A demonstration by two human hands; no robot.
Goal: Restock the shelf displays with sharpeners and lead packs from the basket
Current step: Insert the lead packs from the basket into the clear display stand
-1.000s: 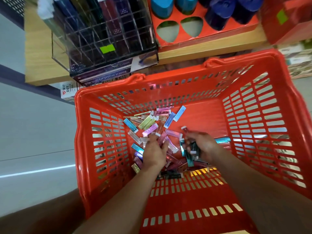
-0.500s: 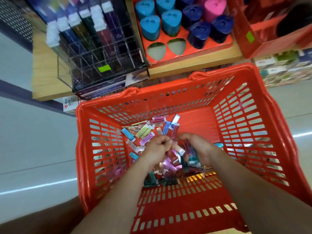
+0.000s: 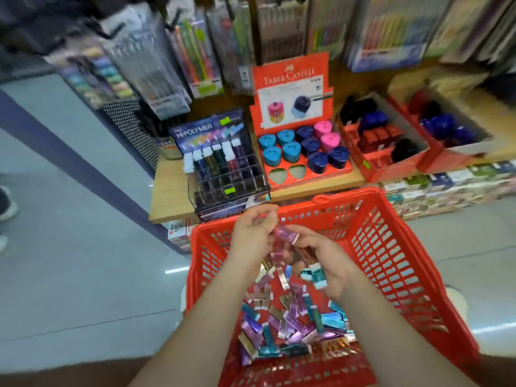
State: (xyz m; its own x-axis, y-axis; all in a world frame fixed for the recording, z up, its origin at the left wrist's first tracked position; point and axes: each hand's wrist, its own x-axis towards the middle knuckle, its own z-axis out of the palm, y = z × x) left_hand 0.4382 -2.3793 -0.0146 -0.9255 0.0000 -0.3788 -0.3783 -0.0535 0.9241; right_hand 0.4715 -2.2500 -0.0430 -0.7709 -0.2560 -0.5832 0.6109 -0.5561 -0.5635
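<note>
The right hand (image 3: 328,262) curls round a bunch of lead packs (image 3: 286,235), pink and teal, held above the red basket (image 3: 418,247). The left hand (image 3: 255,233) meets the bunch's top end with curled fingers; blur hides whether it pinches a pack. Loose lead packs (image 3: 293,328) litter the basket floor below. Beyond the basket's far rim, on the wooden shelf (image 3: 167,196), a clear Hi-Polymer lead rack (image 3: 223,177) stands just beside a Faber-Castell tray (image 3: 304,177) of sharpeners (image 3: 296,146).
</note>
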